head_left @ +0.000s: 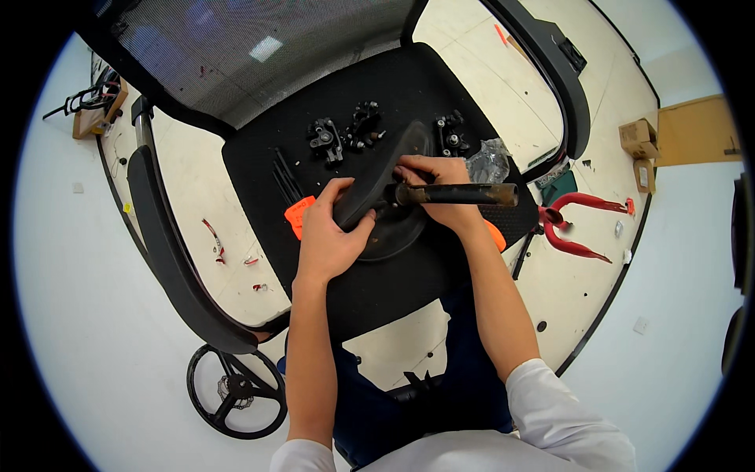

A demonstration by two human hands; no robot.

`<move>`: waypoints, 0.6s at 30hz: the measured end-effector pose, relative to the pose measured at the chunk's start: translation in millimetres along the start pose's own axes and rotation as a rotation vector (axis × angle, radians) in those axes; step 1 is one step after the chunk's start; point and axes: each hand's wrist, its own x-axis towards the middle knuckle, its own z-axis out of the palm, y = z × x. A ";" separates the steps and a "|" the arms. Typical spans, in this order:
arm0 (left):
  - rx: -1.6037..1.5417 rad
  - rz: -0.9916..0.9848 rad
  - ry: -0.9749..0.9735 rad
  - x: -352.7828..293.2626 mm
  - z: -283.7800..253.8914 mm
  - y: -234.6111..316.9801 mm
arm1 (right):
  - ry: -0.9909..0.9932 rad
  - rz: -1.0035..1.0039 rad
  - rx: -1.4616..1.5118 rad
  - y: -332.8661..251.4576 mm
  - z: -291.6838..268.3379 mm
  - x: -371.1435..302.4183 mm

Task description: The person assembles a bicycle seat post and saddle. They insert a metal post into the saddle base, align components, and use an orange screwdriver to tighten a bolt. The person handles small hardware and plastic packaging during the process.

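Note:
A black bicycle saddle (377, 179) is tilted on its side above the seat of a black office chair (370, 303). Its worn seat post (472, 194) points to the right. My left hand (330, 240) grips the saddle's left edge, thumb on the near side. Around the clamp, where post meets saddle, my right hand (444, 185) is closed; some of its fingers are hidden behind the post. Beyond the saddle lie black brake calipers (325, 140) and another black mechanical part (451, 135). A hex key set with an orange holder (299, 214) rests left of my left hand.
A clear plastic bag (489, 163) lies at the seat's right side. The chair's armrests (177, 252) flank the work. On the floor are a red bicycle fork (578, 224), a black three-spoked wheel (236, 391), small scraps and cardboard boxes (638, 140).

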 end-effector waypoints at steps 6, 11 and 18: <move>0.009 -0.068 0.020 -0.8 -2.0 -0.6 | 0.171 0.210 0.105 2.6 -18.5 -2.4; 0.069 0.034 0.180 0.6 7.4 8.6 | 0.293 0.292 0.158 19.1 -25.2 -3.1; 0.572 0.434 0.222 3.3 12.5 31.0 | 0.345 0.322 0.294 9.2 -24.1 6.1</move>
